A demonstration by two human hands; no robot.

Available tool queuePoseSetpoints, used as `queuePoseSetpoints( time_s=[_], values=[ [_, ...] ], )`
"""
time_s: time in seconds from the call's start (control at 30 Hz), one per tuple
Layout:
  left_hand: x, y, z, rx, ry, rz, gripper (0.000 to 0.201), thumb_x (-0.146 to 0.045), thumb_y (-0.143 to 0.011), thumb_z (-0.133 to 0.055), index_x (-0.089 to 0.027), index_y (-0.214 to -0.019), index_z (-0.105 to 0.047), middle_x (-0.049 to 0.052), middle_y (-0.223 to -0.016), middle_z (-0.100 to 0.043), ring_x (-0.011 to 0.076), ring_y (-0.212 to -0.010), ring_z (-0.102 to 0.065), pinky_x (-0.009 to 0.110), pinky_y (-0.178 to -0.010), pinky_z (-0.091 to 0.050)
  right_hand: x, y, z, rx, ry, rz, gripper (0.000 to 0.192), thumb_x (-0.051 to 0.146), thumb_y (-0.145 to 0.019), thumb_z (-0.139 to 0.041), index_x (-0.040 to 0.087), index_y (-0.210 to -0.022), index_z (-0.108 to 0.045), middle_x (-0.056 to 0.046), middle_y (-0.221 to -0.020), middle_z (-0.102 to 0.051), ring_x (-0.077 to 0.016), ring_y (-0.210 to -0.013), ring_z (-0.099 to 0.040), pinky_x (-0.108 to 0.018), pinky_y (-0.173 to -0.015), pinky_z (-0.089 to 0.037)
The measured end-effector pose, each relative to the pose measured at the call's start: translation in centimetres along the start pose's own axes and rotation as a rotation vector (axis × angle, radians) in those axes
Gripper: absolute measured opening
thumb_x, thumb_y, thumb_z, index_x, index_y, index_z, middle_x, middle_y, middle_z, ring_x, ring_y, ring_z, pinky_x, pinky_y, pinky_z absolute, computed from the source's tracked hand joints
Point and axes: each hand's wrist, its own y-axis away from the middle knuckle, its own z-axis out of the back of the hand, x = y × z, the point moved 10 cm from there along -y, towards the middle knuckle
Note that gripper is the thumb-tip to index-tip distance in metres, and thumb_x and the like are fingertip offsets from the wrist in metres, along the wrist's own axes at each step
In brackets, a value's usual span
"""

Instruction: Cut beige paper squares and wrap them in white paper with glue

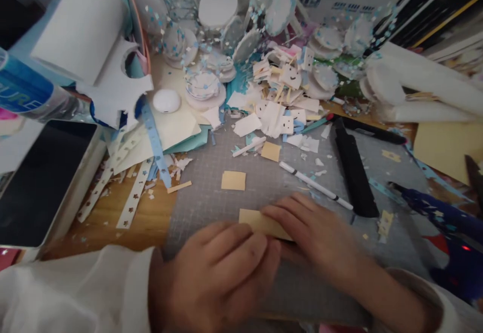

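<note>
A tan paper strip (249, 216) lies between my two hands, low over the grey cutting mat (204, 207). My left hand (222, 267) is closed, its curled fingertips at the strip's near edge. From the other side my right hand (320, 235) grips the strip, fingers over its right end and thumb below. The fingers cover much of the strip. Just beyond are two small tan paper pieces, one a rectangle (233, 180) and the other a square (270, 151). A white pen (316, 185) rests beyond my right hand.
Paper scraps and small smiley-face cutouts (290, 76) pile up at the back. On the left are a phone (45, 182), a water bottle (33, 91) and a paper roll (83, 26). A black box-cutter-like tool (354, 172) and a dark blue glue gun (445, 222) lie right.
</note>
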Motion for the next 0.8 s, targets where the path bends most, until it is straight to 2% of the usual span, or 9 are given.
queuePoseSetpoints(
  time_s=[0.1,0.13,0.27,0.4,0.5,0.57,0.63,0.7,0.8],
  values=[
    [-0.6,0.3,-1.5,0.056,-0.151,0.191,0.029,-0.019,-0.087,-0.047,-0.008,-0.110,-0.060,0.015,-0.110,-0.067,0.0275,-0.106,-0.059,0.037,-0.086,-0.051,0.1,-0.1,-0.2,0.000,-0.015,-0.004,0.027,0.039,-0.095,-0.041,0.021,-0.098,-0.061,-0.008,-0.090,-0.065,-0.0216,-0.078,-0.056,-0.034,-0.063,-0.046],
    [-0.7,0.7,-2.4,0.109,-0.176,0.239,0.032,-0.025,-0.087,-0.046,-0.007,-0.111,-0.059,0.018,-0.115,-0.064,0.0305,-0.113,-0.055,0.040,-0.089,-0.050,0.0,-0.1,-0.3,0.000,-0.027,-0.015,0.026,0.038,-0.095,-0.042,0.021,-0.098,-0.061,-0.008,-0.091,-0.065,-0.0215,-0.079,-0.056,-0.035,-0.064,-0.046],
    [-2.1,1.9,-5.0,0.188,-0.269,0.194,0.054,-0.045,-0.087,-0.044,-0.002,-0.118,-0.055,0.025,-0.126,-0.057,0.0361,-0.124,-0.046,0.042,-0.094,-0.045,-0.4,-0.1,-0.6,0.023,-0.096,-0.057,0.021,0.037,-0.090,-0.051,0.021,-0.099,-0.061,-0.007,-0.093,-0.063,-0.0218,-0.083,-0.055,-0.037,-0.070,-0.047],
    [-2.1,2.4,-5.7,0.192,-0.346,0.159,0.063,-0.054,-0.086,-0.040,-0.003,-0.121,-0.054,0.022,-0.126,-0.058,0.0348,-0.124,-0.047,0.042,-0.101,-0.036,-1.5,0.0,0.9,0.014,-0.096,-0.067,0.025,0.036,-0.081,-0.061,0.024,-0.103,-0.061,-0.008,-0.102,-0.062,-0.0254,-0.092,-0.055,-0.042,-0.077,-0.045],
    [-1.9,2.2,-6.1,0.238,-0.378,0.151,0.067,-0.058,-0.086,-0.036,-0.004,-0.121,-0.055,0.021,-0.126,-0.058,0.0337,-0.122,-0.047,0.041,-0.102,-0.032,-3.1,0.4,3.9,-0.166,-0.104,-0.129,0.021,0.025,-0.081,-0.058,0.024,-0.102,-0.060,-0.007,-0.101,-0.062,-0.0236,-0.095,-0.057,-0.041,-0.080,-0.045],
    [-1.9,2.1,-6.6,0.274,-0.389,0.155,0.068,-0.059,-0.087,-0.034,-0.004,-0.122,-0.054,0.020,-0.126,-0.057,0.0344,-0.120,-0.047,0.044,-0.102,-0.031,-4.5,1.2,6.2,-0.357,-0.050,-0.234,0.015,0.019,-0.084,-0.055,0.023,-0.097,-0.060,-0.005,-0.092,-0.064,-0.0196,-0.086,-0.060,-0.036,-0.076,-0.047],
    [-1.9,1.9,-6.8,0.261,-0.400,0.170,0.070,-0.059,-0.087,-0.033,-0.003,-0.124,-0.054,0.020,-0.125,-0.057,0.0368,-0.118,-0.047,0.049,-0.101,-0.030,-6.0,2.5,7.7,-0.504,0.050,-0.376,0.014,0.016,-0.086,-0.052,0.021,-0.097,-0.060,-0.003,-0.080,-0.064,-0.0163,-0.072,-0.060,-0.031,-0.068,-0.046],
    [-2.0,1.8,-6.9,0.219,-0.410,0.192,0.071,-0.059,-0.086,-0.034,-0.002,-0.123,-0.055,0.021,-0.124,-0.057,0.0393,-0.117,-0.046,0.052,-0.099,-0.030,-7.3,3.4,8.2,-0.565,0.132,-0.495,0.022,0.015,-0.089,-0.045,0.019,-0.105,-0.059,-0.003,-0.077,-0.064,-0.0156,-0.066,-0.059,-0.030,-0.065,-0.046],
    [-2.2,1.7,-7.1,0.185,-0.431,0.188,0.071,-0.058,-0.084,-0.036,-0.001,-0.121,-0.057,0.022,-0.122,-0.056,0.0407,-0.115,-0.046,0.054,-0.098,-0.031,-8.8,3.7,8.0,-0.538,0.287,-0.575,0.032,0.012,-0.088,-0.038,0.013,-0.112,-0.058,-0.011,-0.092,-0.063,-0.0226,-0.085,-0.060,-0.038,-0.078,-0.048]
  ],
)
